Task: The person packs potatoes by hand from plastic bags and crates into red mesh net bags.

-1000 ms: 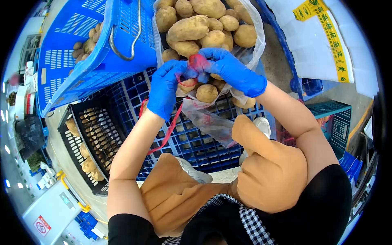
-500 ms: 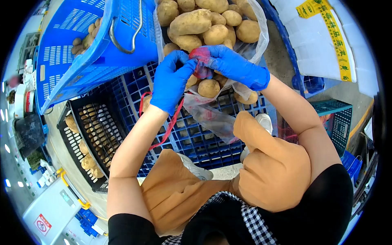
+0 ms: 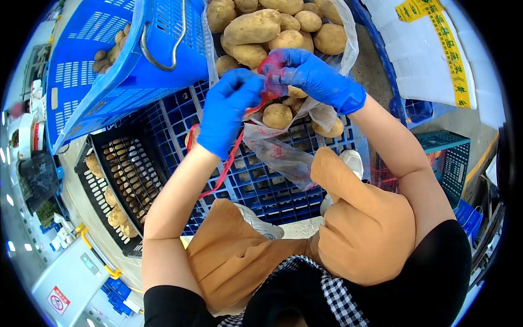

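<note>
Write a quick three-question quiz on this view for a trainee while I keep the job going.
1. Multiple choice: what colour is the netting bunched between the left hand and the right hand?
A) green
B) red
C) yellow

2. True or false: yellow tape with printed characters runs across the white box.

3. Fill in the missing word: the curved handle on the large blue crate is made of ____.

Key: 1: B. 2: true. 3: metal.
</note>
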Tool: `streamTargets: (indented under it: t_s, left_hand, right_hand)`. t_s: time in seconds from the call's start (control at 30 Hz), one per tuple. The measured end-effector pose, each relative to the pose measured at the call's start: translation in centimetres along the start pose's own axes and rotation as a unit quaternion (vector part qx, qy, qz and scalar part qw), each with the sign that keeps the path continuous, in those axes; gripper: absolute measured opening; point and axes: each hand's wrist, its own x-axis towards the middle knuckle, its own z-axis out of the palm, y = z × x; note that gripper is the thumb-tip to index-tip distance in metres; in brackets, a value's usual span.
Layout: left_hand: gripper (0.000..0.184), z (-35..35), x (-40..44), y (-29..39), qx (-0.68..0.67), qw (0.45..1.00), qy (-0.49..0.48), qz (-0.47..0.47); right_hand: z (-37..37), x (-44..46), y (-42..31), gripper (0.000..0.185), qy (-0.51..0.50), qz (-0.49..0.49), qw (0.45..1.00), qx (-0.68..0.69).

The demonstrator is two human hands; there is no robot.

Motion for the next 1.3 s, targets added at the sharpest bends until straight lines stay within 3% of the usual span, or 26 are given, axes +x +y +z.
streamTargets:
  t_s: [0.07,0.13,0.27,0.5,0.6,0.7,0.8,0.87,0.9,1.0,1.1,1.13,1.17,1.2,1.27,1.3]
  left_hand:
    - [0.009,0.5,0.0,-0.4,0.037,0.998,0.005,0.041]
    - [0.008,0.3,0.6,-1.3,0.054,0.995,0.018,0.079]
    - [0.006,-0.7,0.9,-1.3,-0.050,0.998,-0.024,0.010]
    - [0.008,-2.5,1.1,-0.4,-0.081,0.991,-0.097,-0.036]
    - [0.009,-2.9,1.3,-0.9,-0.160,0.985,-0.062,-0.017]
    - [0.010,-3.5,2.0,-1.1,-0.287,0.958,-0.026,-0.009]
    - [0.010,-5.4,2.3,-0.4,-0.448,0.891,-0.037,-0.062]
    - [0.007,-7.2,2.5,0.0,-0.547,0.823,-0.083,-0.127]
    - [0.014,-5.6,1.6,1.9,-0.522,0.842,0.008,-0.136]
    - [0.020,-6.4,1.2,2.6,-0.552,0.788,-0.241,-0.126]
    - [0.030,-6.1,1.0,1.8,-0.337,0.925,-0.124,-0.126]
    - [0.032,-6.2,1.2,0.9,-0.250,0.957,-0.091,-0.118]
    - [0.030,-7.6,1.8,0.0,-0.172,0.959,-0.201,-0.096]
    - [0.027,-7.1,1.8,-0.6,-0.036,0.985,-0.168,-0.024]
    - [0.022,-5.6,1.2,-1.7,0.233,0.961,-0.092,0.117]
    - [0.025,-5.5,0.9,-0.6,0.275,0.960,-0.046,0.028]
  right_hand:
    - [0.4,0.2,-0.2,0.031,0.006,-0.008,1.000,0.009]
    - [0.7,0.2,-0.7,0.032,-0.019,-0.018,0.997,-0.066]
    - [1.3,-0.1,-1.3,0.023,-0.034,-0.002,0.987,-0.156]
    - [0.0,0.1,-1.4,0.012,-0.021,-0.001,0.984,0.178]
    - [-0.3,0.5,-1.4,0.011,-0.010,-0.073,0.997,0.015]
    - [-0.9,0.3,0.7,0.010,0.022,-0.065,0.970,-0.232]
    - [-0.7,-0.7,2.4,0.012,0.099,0.009,0.967,-0.235]
    - [-1.2,-0.6,3.2,0.012,0.168,0.036,0.976,-0.133]
    - [-1.4,-0.5,3.3,0.012,0.201,0.050,0.975,-0.080]
    - [-1.9,-0.4,2.5,0.015,0.258,0.058,0.950,0.166]
    - [-2.7,0.3,2.3,0.019,0.242,0.048,0.891,0.382]
    - [-2.8,0.4,1.8,0.018,0.214,0.044,0.894,0.391]
    - [-3.0,0.5,0.9,0.018,0.187,0.039,0.897,0.400]
    - [-3.1,0.6,0.5,0.017,0.160,0.033,0.898,0.408]
    - [-2.6,0.5,0.8,0.017,0.215,0.068,0.911,0.346]
    - [-2.2,0.5,1.1,0.016,0.241,0.085,0.914,0.314]
